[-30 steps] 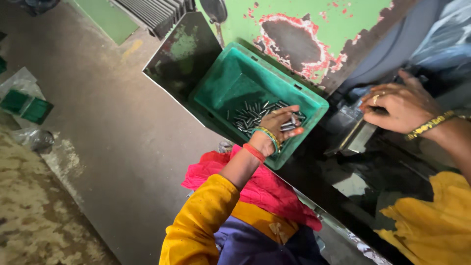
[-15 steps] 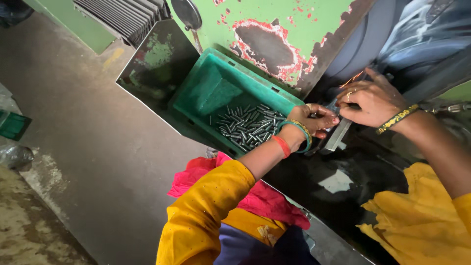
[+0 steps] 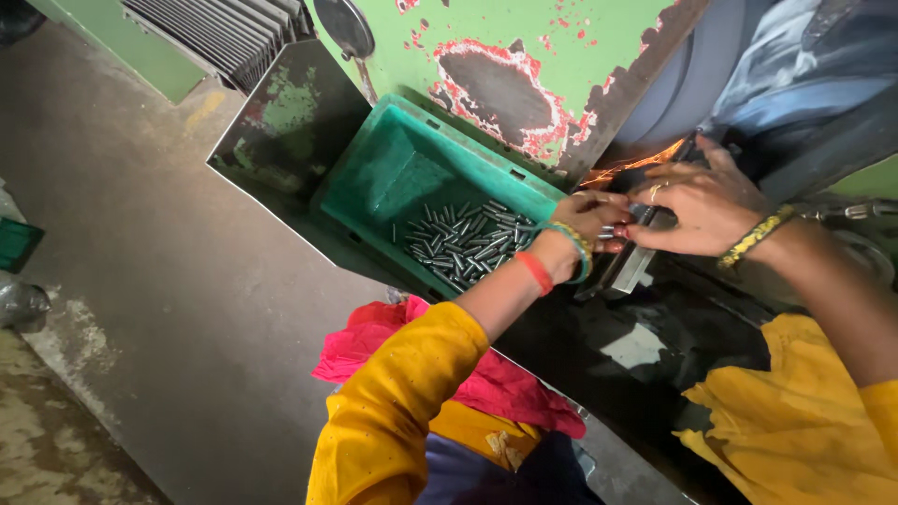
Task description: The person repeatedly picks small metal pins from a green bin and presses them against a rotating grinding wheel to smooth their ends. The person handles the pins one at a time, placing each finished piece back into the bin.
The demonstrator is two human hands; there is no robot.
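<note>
A green plastic crate (image 3: 393, 173) holds several small metal pins (image 3: 468, 241) and leans against a worn green machine (image 3: 524, 65). My left hand (image 3: 587, 220), with bangles at the wrist, is just right of the crate, fingers closed around a few metal pins whose ends stick out toward the right. My right hand (image 3: 697, 204), wearing a ring and a yellow bracelet, rests on a slanted metal guide rail (image 3: 629, 266) at the machine, fingertips close to my left hand. Whether it holds a pin is hidden.
A dark steel plate (image 3: 281, 140) stands behind the crate. Grey concrete floor (image 3: 140, 281) spreads to the left, with a green object (image 3: 14, 245) at the left edge. Pink cloth (image 3: 449, 374) lies on my lap. An oily black machine bed (image 3: 636, 355) sits below the rail.
My left hand has lifted out of the crate with pins and moved right to meet my right hand at the rail. The view has shifted left and closer.
</note>
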